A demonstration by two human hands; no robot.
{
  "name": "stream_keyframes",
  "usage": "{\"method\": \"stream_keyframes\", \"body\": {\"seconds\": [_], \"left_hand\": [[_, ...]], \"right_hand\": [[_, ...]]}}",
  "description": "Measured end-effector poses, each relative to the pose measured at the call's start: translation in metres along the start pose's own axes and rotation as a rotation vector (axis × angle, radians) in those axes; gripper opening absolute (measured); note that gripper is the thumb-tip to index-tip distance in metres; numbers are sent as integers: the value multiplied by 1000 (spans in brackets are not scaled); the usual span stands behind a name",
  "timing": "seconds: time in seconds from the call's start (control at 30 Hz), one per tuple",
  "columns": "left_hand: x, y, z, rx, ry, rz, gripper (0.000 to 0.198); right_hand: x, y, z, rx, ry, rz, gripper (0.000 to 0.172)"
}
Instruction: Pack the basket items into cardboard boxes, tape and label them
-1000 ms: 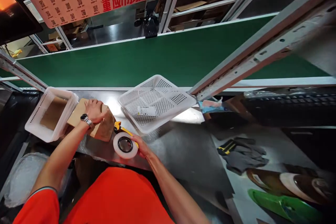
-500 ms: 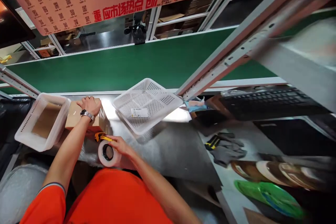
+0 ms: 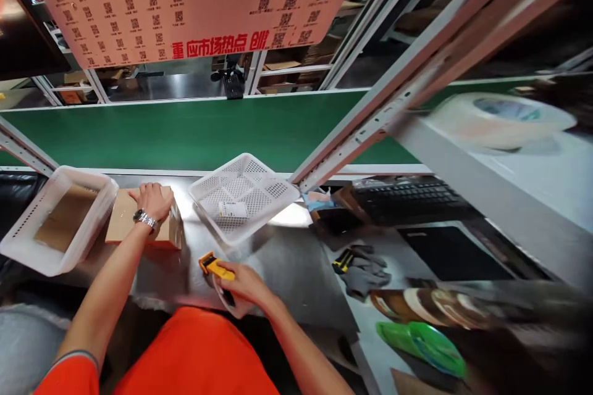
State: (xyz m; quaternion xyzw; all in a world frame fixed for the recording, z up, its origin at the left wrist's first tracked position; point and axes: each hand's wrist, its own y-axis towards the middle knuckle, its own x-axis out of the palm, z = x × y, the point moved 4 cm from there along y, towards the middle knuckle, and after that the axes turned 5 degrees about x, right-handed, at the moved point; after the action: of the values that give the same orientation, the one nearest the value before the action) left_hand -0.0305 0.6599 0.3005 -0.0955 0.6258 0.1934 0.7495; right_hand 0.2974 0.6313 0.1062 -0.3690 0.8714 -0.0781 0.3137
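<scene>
A brown cardboard box (image 3: 121, 220) sits on the metal worktop (image 3: 291, 278), left of centre. My left hand (image 3: 154, 202), with a watch on its wrist, holds the box from above, its fingers bent at the far top edge. My right hand (image 3: 243, 282) is closed round a yellow tape dispenser (image 3: 220, 268). This dispenser carries a wide roll of clear tape (image 3: 238, 307), partly covered by the hand. It is right of the box and apart from it. Behind it lies a white perforated basket (image 3: 217, 231) with a labelled packet (image 3: 233, 209) inside.
Another white basket (image 3: 28, 245) with cardboard in it stands left of the box. A green conveyor belt (image 3: 185, 136) runs behind the worktop. On the right are a slanted metal post (image 3: 343, 142), a keyboard (image 3: 407, 194), gloves (image 3: 365, 274) and several tape rolls (image 3: 421, 305).
My right hand has moved right with the tape dispenser, away from the box's near side. My left hand stays on the box, its fingers drawn closer together. The whole view has shifted.
</scene>
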Motion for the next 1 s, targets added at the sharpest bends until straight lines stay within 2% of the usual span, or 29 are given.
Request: {"method": "stream_keyframes", "body": {"seconds": [0.1,0.17,0.23,0.3,0.4,0.43,0.5,0.6,0.67,0.73,0.8,0.87,0.9,1.0], "left_hand": [[7,-41,16,173,-10,80,38],[8,-75,20,311,-37,153,36],[5,-108,12,405,-62,238,34],[1,-139,-8,456,-76,327,31],[8,-184,-48,491,-85,447,32],[15,-200,-59,494,-83,487,35],[38,-233,-74,466,-67,576,37],[86,-280,-77,303,2,662,38],[117,-299,-65,220,45,572,48],[137,-303,-49,167,43,386,59],[140,-294,-37,63,0,258,50],[128,-272,-32,-83,-50,240,35],[122,-258,-30,-129,-71,233,36],[114,-212,-29,-189,-59,201,57]], "right_hand": [[-53,-36,49,311,-299,185,66],[-78,-54,69,457,-478,269,73],[-92,-61,81,510,-588,345,74],[-96,-57,91,484,-592,347,74],[-96,-37,107,404,-509,251,69],[-101,-27,110,380,-489,258,66],[-117,-2,113,311,-463,349,61],[-147,55,101,132,-411,471,58],[-159,101,85,34,-443,434,56],[-164,144,69,32,-562,338,55],[-163,177,56,78,-719,232,53],[-158,200,48,94,-839,146,53],[-155,208,46,85,-877,106,53],[-147,223,48,64,-952,25,50]]}}
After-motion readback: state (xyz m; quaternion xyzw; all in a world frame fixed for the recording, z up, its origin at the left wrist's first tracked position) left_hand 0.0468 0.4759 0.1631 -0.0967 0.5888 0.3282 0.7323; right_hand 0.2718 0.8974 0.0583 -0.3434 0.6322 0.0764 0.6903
